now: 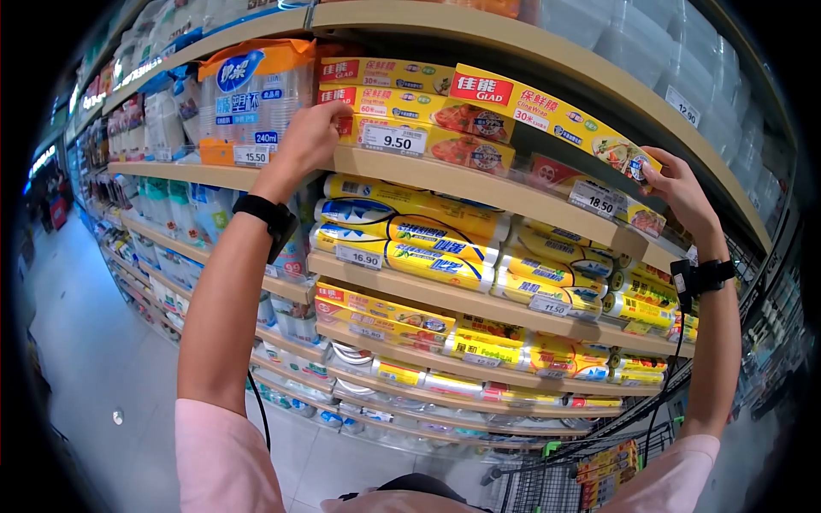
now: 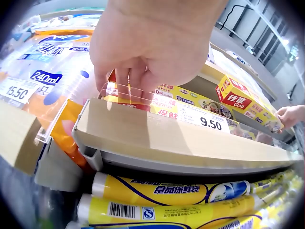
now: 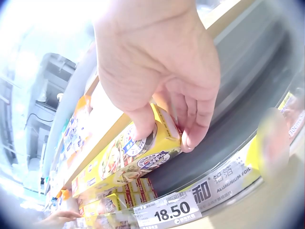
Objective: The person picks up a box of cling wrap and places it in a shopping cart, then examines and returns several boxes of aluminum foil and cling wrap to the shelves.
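My right hand [image 1: 680,190] grips the right end of a yellow and red Glad cling wrap box [image 1: 547,115]. In the right wrist view, the thumb lies on the box's printed front and the fingers curl over its end. The box slants down to the right, above the shelf lip. My left hand [image 1: 310,137] touches the left end of the stacked cling wrap boxes [image 1: 402,107] on the same shelf. In the left wrist view, its fingers [image 2: 123,86] reach down behind the clear shelf guard onto a box; the thumb's hold is hidden.
Plastic cups in an orange-topped bag [image 1: 256,98] stand left of the boxes. Price tags [image 1: 392,139] line the wooden shelf edge [image 1: 462,184]. Yellow rolls [image 1: 410,239] fill the shelf below. An aluminium foil box [image 3: 221,183] lies under my right hand. A shopping cart [image 1: 539,487] stands lower right.
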`<state>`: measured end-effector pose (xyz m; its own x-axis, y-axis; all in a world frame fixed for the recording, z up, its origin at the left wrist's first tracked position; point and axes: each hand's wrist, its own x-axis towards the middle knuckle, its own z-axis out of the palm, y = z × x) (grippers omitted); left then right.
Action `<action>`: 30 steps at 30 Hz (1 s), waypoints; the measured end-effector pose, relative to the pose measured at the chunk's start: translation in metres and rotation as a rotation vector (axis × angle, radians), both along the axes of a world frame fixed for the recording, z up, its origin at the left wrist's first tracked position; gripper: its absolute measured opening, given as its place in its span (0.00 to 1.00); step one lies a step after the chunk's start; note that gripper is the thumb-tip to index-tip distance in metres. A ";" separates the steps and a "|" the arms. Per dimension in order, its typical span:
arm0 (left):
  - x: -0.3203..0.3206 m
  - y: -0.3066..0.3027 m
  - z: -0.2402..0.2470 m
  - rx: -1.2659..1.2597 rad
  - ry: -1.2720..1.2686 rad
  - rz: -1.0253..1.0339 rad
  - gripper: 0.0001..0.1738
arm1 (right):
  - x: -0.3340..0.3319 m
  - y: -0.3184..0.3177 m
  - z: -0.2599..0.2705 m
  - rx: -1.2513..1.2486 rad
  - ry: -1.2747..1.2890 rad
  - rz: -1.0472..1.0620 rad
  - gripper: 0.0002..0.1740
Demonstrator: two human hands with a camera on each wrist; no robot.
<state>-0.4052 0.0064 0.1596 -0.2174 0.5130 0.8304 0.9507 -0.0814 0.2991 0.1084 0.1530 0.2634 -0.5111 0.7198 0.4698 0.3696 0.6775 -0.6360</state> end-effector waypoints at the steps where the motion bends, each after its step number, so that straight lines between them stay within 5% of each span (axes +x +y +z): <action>1: 0.000 -0.001 0.000 0.007 0.009 0.000 0.18 | 0.001 -0.003 -0.001 -0.002 0.009 -0.008 0.30; 30: 0.010 -0.028 -0.019 0.149 -0.017 -0.213 0.19 | 0.035 0.001 0.004 -0.055 0.117 -0.026 0.31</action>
<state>-0.3953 -0.0214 0.1411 -0.1320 0.4209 0.8975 0.9023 -0.3238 0.2845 0.1433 0.1540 0.2674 -0.4363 0.7582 0.4846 0.3078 0.6318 -0.7114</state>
